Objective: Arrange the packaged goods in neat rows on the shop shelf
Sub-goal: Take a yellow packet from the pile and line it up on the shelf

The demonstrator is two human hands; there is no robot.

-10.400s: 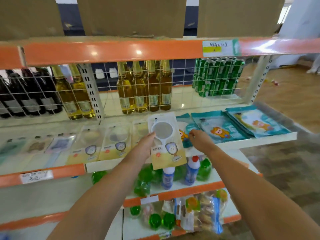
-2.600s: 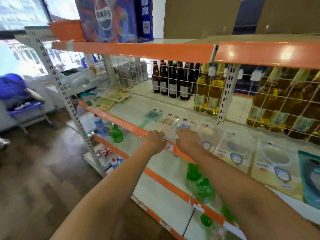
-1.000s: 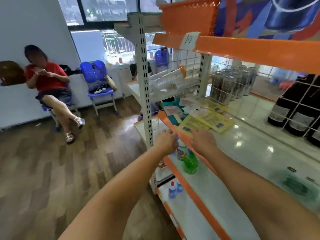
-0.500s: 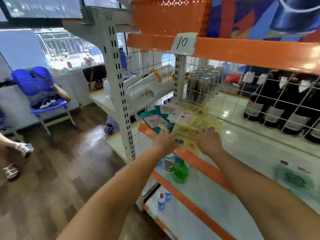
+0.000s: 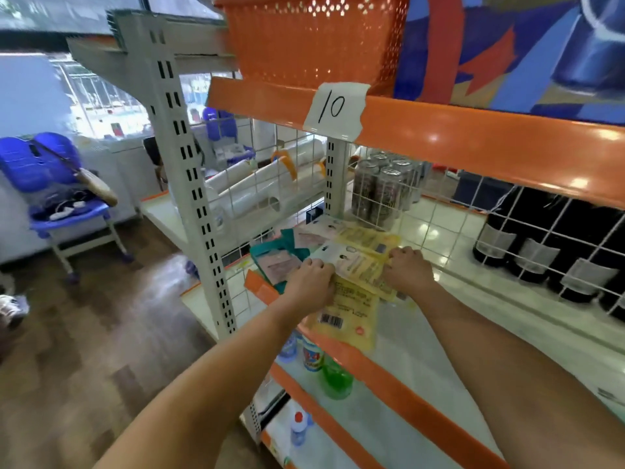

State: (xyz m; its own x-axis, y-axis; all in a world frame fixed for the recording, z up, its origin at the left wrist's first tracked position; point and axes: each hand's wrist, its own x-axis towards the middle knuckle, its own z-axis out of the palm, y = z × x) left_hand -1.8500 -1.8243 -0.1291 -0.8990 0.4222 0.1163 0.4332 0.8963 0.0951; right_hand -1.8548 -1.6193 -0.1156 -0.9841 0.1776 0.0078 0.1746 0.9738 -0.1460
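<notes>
At the left end of the white metal shelf with orange front lip (image 5: 389, 374), I see flat yellow plastic packets (image 5: 351, 309) overhanging that edge, my left hand (image 5: 313, 286) and right hand (image 5: 407, 269) curled, gripping their sides, teal packets (image 5: 270, 252) beside.

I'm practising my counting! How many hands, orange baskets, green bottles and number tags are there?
Hands: 2, left hand and right hand, both gripping the yellow packets
Orange basket: 1
Green bottle: 1
Number tag: 1
Total: 5
</notes>
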